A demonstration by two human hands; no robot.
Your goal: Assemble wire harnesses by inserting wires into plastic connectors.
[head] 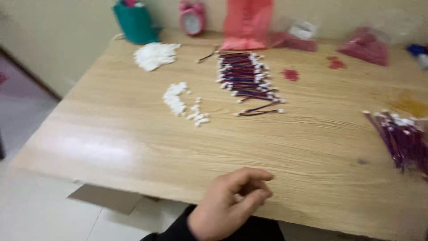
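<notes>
While the hand [232, 203] hovered loosely curled and empty at the counter [133, 147] edge, well short of the wire bundle [247, 78], no pickup had begun; a forward reach seemed needed.

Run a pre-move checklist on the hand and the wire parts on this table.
1. Visible hand free of any part: ok, fingers loosely curled, nothing seen in them.
2. Other hand located: not ok, out of view.
3. Wire bundle within the hand's path: cannot tell, it lies far across the wooden table.
4. Small white connector pile apart from the wires: ok, a clear gap.
5. Bagged wires fully on the table: cannot tell, cut off at the right edge.
</notes>
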